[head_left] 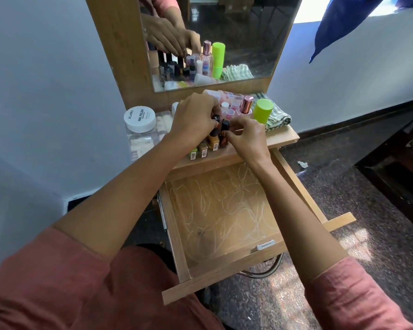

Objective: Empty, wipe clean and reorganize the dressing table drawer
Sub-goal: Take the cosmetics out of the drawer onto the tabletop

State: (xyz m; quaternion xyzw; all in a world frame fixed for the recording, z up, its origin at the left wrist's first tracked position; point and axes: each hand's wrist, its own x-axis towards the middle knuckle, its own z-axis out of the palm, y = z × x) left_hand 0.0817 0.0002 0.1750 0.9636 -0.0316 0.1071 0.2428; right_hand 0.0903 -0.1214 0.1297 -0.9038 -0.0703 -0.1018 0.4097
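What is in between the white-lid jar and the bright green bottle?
In the head view, the left hand and right hand, gripping dark-capped nail polish bottles, with small pink-capped bottles behind them.

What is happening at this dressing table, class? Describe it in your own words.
A person's left hand and right hand both grip the dark caps of nail polish bottles standing on the tabletop. The drawer below is pulled out and looks emptied, its bottom covered in pale scribbles. A folded cloth lies on the tabletop's right side.
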